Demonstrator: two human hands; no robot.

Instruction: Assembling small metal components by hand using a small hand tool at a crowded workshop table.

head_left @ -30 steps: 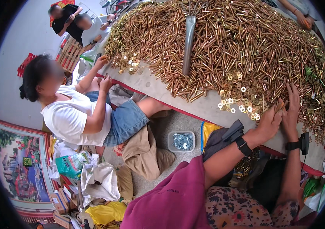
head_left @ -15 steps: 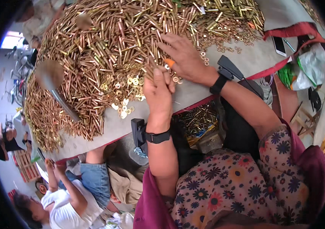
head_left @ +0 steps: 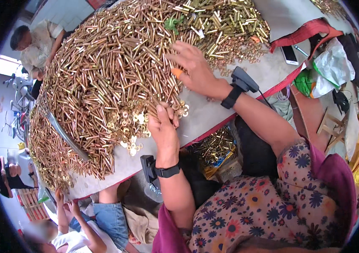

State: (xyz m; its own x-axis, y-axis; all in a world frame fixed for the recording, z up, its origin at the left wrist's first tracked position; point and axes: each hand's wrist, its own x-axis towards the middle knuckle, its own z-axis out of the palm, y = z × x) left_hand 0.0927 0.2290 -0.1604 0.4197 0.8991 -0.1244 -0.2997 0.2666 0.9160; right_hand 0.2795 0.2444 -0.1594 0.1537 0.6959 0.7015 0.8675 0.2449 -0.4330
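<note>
A large heap of brass-coloured metal rods (head_left: pixel 116 55) covers the table in front of me. My left hand (head_left: pixel 163 130) is closed around several of these thin rods, which stick out past its thumb. Loose flat washers (head_left: pixel 134 122) lie beside it at the heap's near edge. Farther away and to the right, my right hand (head_left: pixel 198 74) hovers at the pile with its fingers spread and nothing visible in them. An orange finger cover (head_left: pixel 176 72) sits on its thumb. Both wrists wear black straps with small devices.
A curved metal bar (head_left: pixel 63 133) rests on the heap at left. Small rings (head_left: pixel 238 48), a phone (head_left: pixel 289 55) and a red strap (head_left: pixel 301 36) lie to the right. Below the table edge is a container of rods (head_left: pixel 215 145). Other people sit at left.
My hands have moved apart: the right has drawn away from the rods in the left. The whole view has shifted, showing more of the person at far left.
</note>
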